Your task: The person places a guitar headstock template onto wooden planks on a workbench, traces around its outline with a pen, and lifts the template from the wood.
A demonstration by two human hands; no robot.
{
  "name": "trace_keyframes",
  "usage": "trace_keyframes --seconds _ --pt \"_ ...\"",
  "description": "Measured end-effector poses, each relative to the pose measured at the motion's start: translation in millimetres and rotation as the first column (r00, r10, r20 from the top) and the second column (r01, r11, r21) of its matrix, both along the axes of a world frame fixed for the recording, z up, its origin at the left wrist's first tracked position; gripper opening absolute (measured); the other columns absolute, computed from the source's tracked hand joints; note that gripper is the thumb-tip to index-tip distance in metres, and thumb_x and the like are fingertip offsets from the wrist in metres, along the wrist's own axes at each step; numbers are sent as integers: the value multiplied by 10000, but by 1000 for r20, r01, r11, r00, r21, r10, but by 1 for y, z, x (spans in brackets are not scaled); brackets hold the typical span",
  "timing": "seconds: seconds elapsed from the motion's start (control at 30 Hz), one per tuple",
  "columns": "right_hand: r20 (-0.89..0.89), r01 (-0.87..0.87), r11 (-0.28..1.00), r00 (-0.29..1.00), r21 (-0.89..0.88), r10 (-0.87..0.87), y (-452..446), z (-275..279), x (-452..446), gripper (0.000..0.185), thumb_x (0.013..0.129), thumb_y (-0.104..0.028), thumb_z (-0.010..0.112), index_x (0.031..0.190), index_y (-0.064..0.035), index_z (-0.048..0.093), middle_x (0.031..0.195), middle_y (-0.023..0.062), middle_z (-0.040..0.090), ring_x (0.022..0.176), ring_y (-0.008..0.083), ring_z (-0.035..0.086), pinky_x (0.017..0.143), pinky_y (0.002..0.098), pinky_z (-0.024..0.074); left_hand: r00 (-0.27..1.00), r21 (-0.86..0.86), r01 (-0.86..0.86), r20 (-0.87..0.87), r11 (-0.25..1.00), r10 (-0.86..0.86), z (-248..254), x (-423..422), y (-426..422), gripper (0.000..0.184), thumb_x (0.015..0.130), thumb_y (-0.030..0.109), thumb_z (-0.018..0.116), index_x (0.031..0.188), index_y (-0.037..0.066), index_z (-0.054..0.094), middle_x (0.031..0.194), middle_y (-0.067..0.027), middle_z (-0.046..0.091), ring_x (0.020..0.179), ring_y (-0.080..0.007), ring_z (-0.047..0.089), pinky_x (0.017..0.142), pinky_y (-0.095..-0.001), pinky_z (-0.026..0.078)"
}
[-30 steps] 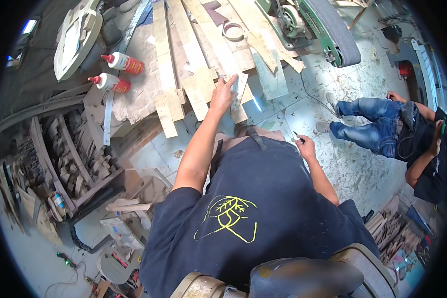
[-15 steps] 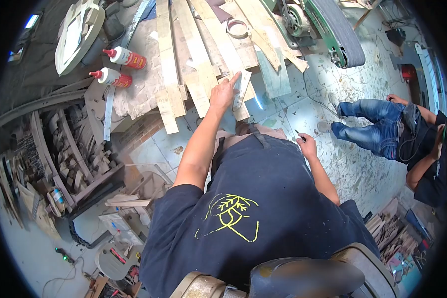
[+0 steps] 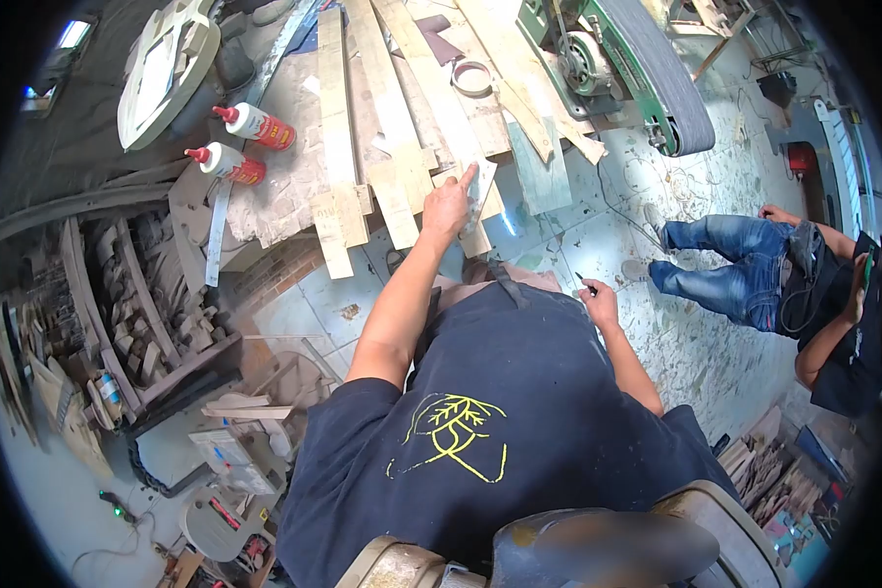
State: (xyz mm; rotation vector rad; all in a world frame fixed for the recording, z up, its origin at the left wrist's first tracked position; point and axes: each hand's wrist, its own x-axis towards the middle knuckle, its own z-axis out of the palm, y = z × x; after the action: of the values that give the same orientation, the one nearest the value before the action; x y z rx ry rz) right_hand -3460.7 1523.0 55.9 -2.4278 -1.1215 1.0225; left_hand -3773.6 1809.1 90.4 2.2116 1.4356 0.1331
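My left hand rests on the near ends of the wooden strips, its index finger stretched out and the others partly curled. Under that fingertip lies a small pale angled piece on the end of a long wooden plank. To the left, more planks, such as this strip, lie with short wood pieces at their near ends. My right hand hangs lower right, beside my apron, closed around a slim dark pen. Its tip points up and away from me.
Two glue bottles with red caps stand on the workbench. A tape roll lies among the planks. A green belt sander is at the upper right. Another person in jeans stands at right. Wood scraps fill a rack.
The view has shifted slightly, so the bench appears a little lower. My left finger stays on the pale piece, and my right hand still holds the pen.
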Motion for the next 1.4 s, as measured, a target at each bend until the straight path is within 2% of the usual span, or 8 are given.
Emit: trace_keyframes --seconds 0.1,0.2,0.3,0.47,0.7,0.83,1.07,1.4 --pt "6 -16 1000 1000 27 15 -2 -4 -2 332 856 -176 745 1158 -37 752 1029 209 753 967 320 730 895 390 556 998 -22 -21 -65 1000 19 -1 10 -6 761 870 331 699 1566 223 414 1011 -210 661 906 -388 705 788 -499 584" --pt "-3 -60 997 998 47 60 -11 -28 10 339 848 -191 764 1154 -45 756 1002 184 760 931 294 731 874 375 557 993 57 -61 -94 997 66 6 18 -21 923 801 440 786 1579 161 375 1220 -224 562 1026 -393 643 820 -477 581" --pt "-24 -80 996 996 26 80 -18 -43 20 353 838 -199 779 1161 -55 758 979 164 763 907 264 727 853 363 553 987 -22 -157 12 987 157 -4 25 -24 925 782 254 835 1565 175 348 1183 -239 533 974 -435 639 812 -513 580" --pt "-4 -110 994 994 2 110 -14 -32 21 350 861 -198 759 1176 -47 751 950 158 765 868 256 732 824 363 555 970 -78 -232 61 970 237 -7 26 -25 882 795 160 756 1565 150 325 1154 -257 529 1001 -454 623 832 -526 566" --pt "-11 -97 993 995 -70 97 9 -3 16 348 870 -198 761 1168 -21 745 967 160 770 895 229 737 838 348 552 898 -50 -313 308 948 313 31 -19 -48 915 751 156 814 1539 93 352 1079 -240 584 1038 -422 627 899 -485 555" --pt "-9 -118 992 993 -44 118 15 -4 13 339 878 -180 727 1186 -41 746 905 133 759 806 219 719 794 358 548 820 94 -482 400 871 410 17 -77 -65 755 721 193 838 1403 64 542 1046 -173 628 988 -341 640 870 -440 544" --pt "-2 -207 977 978 -57 207 24 -20 11 358 865 -189 738 1192 -44 745 954 159 757 886 261 725 838 379 544 698 109 -716 137 689 703 19 -191 -65 596 726 189 826 1284 61 659 1147 -170 623 1076 -365 612 965 -449 513" --pt "12 -131 991 991 -30 131 44 -5 -31 336 868 -193 746 1179 -67 752 995 148 763 935 272 728 870 378 547 809 84 -584 142 807 571 16 -230 -35 601 730 164 835 1297 66 663 1165 -147 617 1084 -353 598 966 -443 509"
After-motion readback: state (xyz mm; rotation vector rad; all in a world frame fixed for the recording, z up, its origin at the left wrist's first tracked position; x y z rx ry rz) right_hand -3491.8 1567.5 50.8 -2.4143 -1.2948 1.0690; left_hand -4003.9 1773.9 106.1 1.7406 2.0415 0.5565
